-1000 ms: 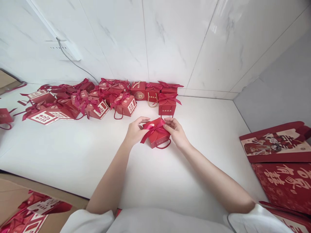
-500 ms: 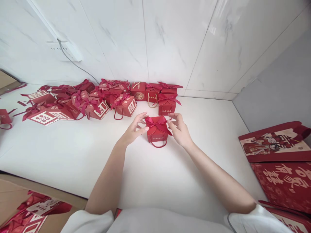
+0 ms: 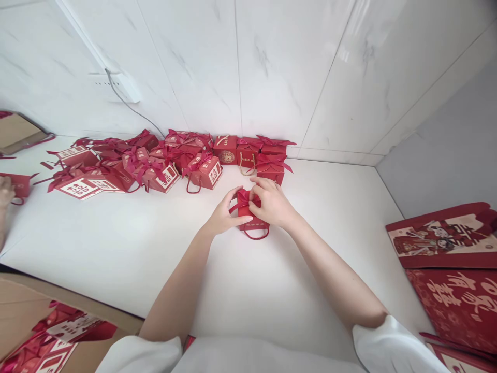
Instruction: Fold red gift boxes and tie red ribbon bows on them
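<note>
A small red gift box [image 3: 256, 224] stands upright on the white table, its rope handle hanging over the front. My left hand [image 3: 224, 216] holds the box at its left side, thumb on the front face and fingers behind. Across the top, my right hand [image 3: 272, 203] pinches the red ribbon bow [image 3: 244, 199] with thumb and forefinger. The right hand hides much of the lid and the bow's right half. Right behind stands another ribboned red box [image 3: 270, 175].
Many red gift boxes [image 3: 161, 178] crowd along the tiled wall. Large red gift bags [image 3: 452, 300] lie at the right edge. A cardboard carton [image 3: 104, 316] with red boxes sits lower left. Another person's hand [image 3: 5, 192] touches a red box at the far left.
My right hand has moved left from the box's right side onto the bow and closed on the ribbon. My left hand has closed in on the box. Another person's hand has appeared far left.
</note>
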